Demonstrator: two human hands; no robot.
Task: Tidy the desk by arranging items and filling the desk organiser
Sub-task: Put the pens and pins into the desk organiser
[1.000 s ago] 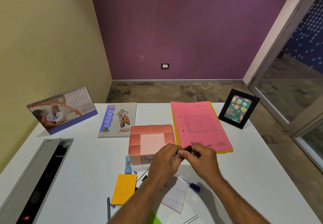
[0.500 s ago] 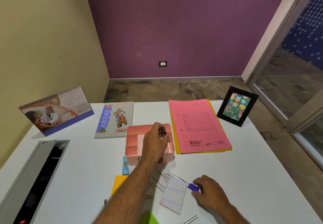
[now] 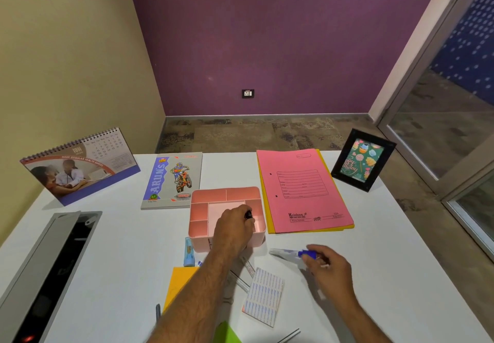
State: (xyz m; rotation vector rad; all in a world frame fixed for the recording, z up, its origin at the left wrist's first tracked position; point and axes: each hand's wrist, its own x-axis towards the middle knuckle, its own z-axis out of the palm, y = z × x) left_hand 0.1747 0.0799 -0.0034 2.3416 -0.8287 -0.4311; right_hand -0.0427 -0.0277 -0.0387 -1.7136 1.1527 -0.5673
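Note:
A pink desk organiser point(image 3: 224, 195) with several compartments stands at the middle of the white desk point(image 3: 387, 249). My left hand point(image 3: 234, 229) hovers over its front right part, closed around a black-capped pen point(image 3: 248, 214) held upright. To the right, my right hand point(image 3: 327, 270) grips a clear pen with a blue cap point(image 3: 291, 253), lifted just off the desk and blurred. More pens point(image 3: 242, 279) lie under my left forearm beside a sheet of small white labels point(image 3: 264, 296). An orange sticky pad point(image 3: 177, 286) and a blue glue stick point(image 3: 188, 254) lie in front of the organiser.
A pink file on a yellow one point(image 3: 302, 190) lies right of the organiser, a framed card point(image 3: 361, 159) behind it. A notebook point(image 3: 172, 180) and a desk calendar point(image 3: 80, 164) stand at the back left. An open grey cable tray point(image 3: 50, 270) runs along the left edge.
My hands parted; the left carried the black-capped pen over the organiser and lowered it, while the right dropped to the desk and picked up the blue-capped pen.

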